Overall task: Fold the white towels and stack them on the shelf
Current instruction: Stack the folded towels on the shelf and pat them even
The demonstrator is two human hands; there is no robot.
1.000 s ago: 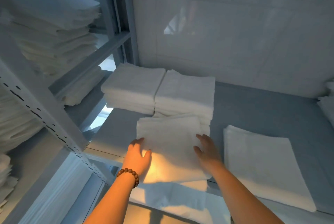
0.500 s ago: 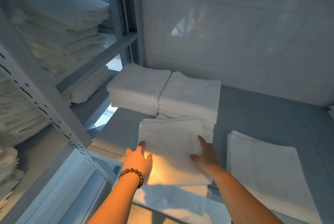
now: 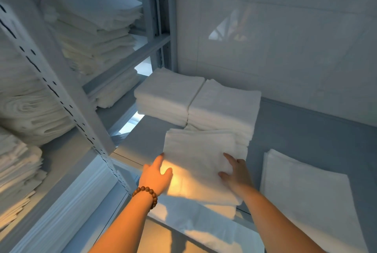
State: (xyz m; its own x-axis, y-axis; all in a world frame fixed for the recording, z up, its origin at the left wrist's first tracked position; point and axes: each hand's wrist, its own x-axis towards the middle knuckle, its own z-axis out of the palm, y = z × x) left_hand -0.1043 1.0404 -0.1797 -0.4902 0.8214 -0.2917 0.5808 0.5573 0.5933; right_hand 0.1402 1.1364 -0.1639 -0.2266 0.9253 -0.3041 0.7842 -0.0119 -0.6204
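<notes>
A folded white towel (image 3: 199, 157) lies on top of a low pile at the front of the grey shelf (image 3: 302, 136). My left hand (image 3: 156, 177), with a bead bracelet at the wrist, rests against the towel's left edge with its thumb on top. My right hand (image 3: 236, 173) presses flat on the towel's right side, fingers spread. Behind it stand two taller stacks of folded towels, the left stack (image 3: 169, 94) and the right stack (image 3: 224, 107), side by side against the wall.
Another folded towel (image 3: 306, 193) lies flat on the shelf to the right. A perforated metal upright (image 3: 61, 89) separates a neighbouring rack at left, full of stacked linens (image 3: 91, 34). A tiled wall (image 3: 285, 38) closes the back.
Both hands have slid a little further in along the towel's sides, and the towel has shifted slightly toward the rear stacks. The view has tilted up a bit.
</notes>
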